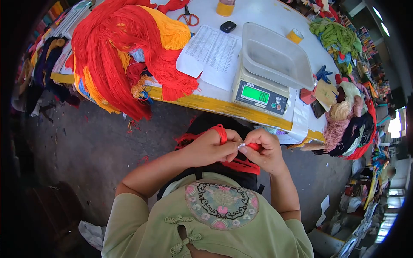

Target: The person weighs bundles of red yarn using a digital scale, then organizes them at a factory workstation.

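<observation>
Both my hands meet above my lap, close in front of the table edge. A strand of red yarn (pixel 221 133) loops over the back of my left hand (pixel 214 147), whose fingers are closed on it. More red yarn hangs below and lies across my lap. My right hand (pixel 264 151) pinches a red bundle of yarn, partly hidden by its fingers. Between the fingertips of both hands is a small whitish, shiny bit (pixel 241 146), too small to name.
On the table, a digital scale (pixel 260 95) with a clear plastic tray (pixel 277 56) stands beside printed sheets (pixel 213 53). A large heap of red and yellow yarn (pixel 124 47) hangs over the edge. Scissors (pixel 188 18), a black case (pixel 228 27) and tape rolls (pixel 295 36) lie farther back.
</observation>
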Demonstrator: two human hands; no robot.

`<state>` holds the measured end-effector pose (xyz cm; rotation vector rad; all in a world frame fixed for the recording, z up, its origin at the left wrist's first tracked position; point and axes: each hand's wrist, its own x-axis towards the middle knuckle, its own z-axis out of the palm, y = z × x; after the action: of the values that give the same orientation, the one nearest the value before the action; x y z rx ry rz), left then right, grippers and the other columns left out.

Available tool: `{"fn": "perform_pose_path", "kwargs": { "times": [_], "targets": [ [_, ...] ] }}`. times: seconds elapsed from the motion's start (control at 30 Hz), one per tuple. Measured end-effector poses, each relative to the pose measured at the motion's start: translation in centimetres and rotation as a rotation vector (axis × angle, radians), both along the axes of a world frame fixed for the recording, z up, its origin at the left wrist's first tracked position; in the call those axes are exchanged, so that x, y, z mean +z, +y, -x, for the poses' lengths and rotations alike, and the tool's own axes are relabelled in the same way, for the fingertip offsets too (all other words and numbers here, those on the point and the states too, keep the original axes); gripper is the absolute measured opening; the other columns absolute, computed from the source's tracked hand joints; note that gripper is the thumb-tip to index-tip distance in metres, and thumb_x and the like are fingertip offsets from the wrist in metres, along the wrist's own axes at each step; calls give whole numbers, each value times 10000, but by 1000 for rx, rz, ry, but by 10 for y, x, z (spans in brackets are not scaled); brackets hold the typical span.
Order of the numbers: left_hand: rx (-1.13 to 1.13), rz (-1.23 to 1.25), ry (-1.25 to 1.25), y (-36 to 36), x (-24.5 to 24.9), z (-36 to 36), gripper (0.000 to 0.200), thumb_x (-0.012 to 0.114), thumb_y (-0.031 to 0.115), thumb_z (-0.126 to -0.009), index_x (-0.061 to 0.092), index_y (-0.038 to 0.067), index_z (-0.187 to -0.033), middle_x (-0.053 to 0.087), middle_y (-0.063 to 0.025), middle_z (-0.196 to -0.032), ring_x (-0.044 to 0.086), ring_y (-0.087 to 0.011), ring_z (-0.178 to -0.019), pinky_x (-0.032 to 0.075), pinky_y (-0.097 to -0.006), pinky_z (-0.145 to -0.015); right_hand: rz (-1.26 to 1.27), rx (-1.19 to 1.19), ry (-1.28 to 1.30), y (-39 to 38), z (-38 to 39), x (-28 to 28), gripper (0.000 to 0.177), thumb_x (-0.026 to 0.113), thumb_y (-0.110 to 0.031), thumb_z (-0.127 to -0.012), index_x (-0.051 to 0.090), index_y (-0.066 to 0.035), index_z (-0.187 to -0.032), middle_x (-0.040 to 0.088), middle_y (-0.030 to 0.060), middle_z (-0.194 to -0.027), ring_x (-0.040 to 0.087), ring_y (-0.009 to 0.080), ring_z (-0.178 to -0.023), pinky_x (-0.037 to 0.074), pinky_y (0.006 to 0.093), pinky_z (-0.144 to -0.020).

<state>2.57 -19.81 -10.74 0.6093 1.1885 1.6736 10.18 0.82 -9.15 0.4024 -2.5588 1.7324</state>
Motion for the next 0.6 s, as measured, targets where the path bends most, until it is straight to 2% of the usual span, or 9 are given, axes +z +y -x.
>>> {"fn": "perform_pose_path", "kwargs": {
  "times": [0.13, 0.23, 0.4, 0.5, 0.6],
  "targets": [
    [223, -85, 428, 2, -8, -11, 105, 523, 70, -986, 584, -5, -1028, 603, -24, -799, 543, -52, -701, 443, -221, -614, 224, -115, -44, -11, -3, -14, 305, 672, 51, -849, 512, -43, -1090, 633, 17, -779, 563, 34, -705, 415, 188, -610],
    [285, -56, 437, 5, -14, -11, 99, 524, 50, -983, 582, -19, -1025, 611, -31, -826, 572, -67, -760, 478, -235, -676, 227, -135, -58, -17, -6, -14, 362, 661, 57, -854, 483, -46, -1151, 630, 15, -794, 554, 32, -715, 408, 181, -627],
    [334, -20, 482, 8, -17, -13, 84, 548, 49, -972, 590, -3, -1023, 616, -26, -865, 558, -55, -784, 471, -235, -679, 65, -145, -87, -13, -12, -13, 414, 661, 51, -859, 478, -49, -1217, 630, 24, -824, 547, 27, -757, 412, 193, -651],
    [385, 10, 527, 5, -20, -13, 67, 568, 54, -962, 598, 17, -1008, 613, -26, -878, 553, -59, -790, 466, -242, -678, 190, -112, -189, -13, -17, -11, 430, 687, -6, -870, 487, -48, -1249, 638, 23, -856, 555, 42, -798, 432, 214, -703],
    [455, 45, 603, -15, -10, -4, 67, 598, 92, -945, 605, 26, -933, 597, -21, -842, 553, -84, -746, 450, -248, -673, 125, 26, -364, 19, -38, -13, 360, 697, -104, -899, 537, -36, -1214, 646, 19, -888, 566, 65, -821, 445, 230, -752]
  ]
}}
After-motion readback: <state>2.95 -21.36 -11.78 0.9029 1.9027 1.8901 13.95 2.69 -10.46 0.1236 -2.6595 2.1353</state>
